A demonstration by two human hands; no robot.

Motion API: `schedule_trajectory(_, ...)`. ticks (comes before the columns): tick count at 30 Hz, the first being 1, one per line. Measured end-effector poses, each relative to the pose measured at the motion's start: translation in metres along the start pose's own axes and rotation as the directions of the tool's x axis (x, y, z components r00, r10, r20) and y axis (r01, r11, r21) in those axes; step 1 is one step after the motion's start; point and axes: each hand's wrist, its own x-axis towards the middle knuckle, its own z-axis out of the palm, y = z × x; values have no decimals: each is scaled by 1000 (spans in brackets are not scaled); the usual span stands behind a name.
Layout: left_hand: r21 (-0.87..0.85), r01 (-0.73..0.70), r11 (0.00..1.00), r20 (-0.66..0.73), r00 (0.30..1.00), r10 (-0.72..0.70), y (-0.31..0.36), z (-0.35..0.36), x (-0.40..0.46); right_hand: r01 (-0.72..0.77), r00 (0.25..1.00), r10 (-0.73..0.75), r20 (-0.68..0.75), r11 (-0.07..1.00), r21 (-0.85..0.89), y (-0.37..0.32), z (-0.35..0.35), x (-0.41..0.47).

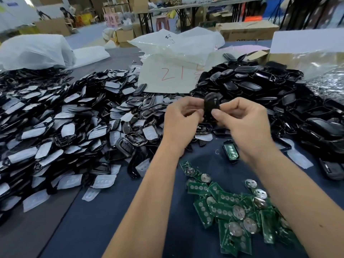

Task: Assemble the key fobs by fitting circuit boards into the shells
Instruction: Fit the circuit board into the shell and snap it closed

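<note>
Lighting evenly, bright and diffuse; casting only faint shadows; glinting off the black shells; bending outward beyond them; softening behind.

We see a dark blue table cover w/ a white paper sheet at far centre, red "21" scrawled on it. Clear plastic bags are heaped just behind it; another white bag lies far left. Far right: a cardboard box and a crinkly clear bag. In the bkgd: stacked cartons, pink stools, a folding table, and a seated person far left.
</note>
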Motion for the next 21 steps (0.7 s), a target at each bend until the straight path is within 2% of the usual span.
schedule_trajectory(3,-193,77,978,132,990,-52,-4,33,-13,-249,961,272,-48,929,274,1,-31,-12)
schedule_trajectory(7,-251,153,956,208,973,-102,-13,54,-25,-381,914,405,12,848,368,8,-54,-24)
schedule_trajectory(13,-251,237,939,216,959,-185,-18,54,-27,-397,917,362,170,772,496,18,-61,-26)
schedule_trajectory(21,-237,285,929,318,926,-203,-21,58,-30,-320,933,351,72,725,609,24,-61,-27)
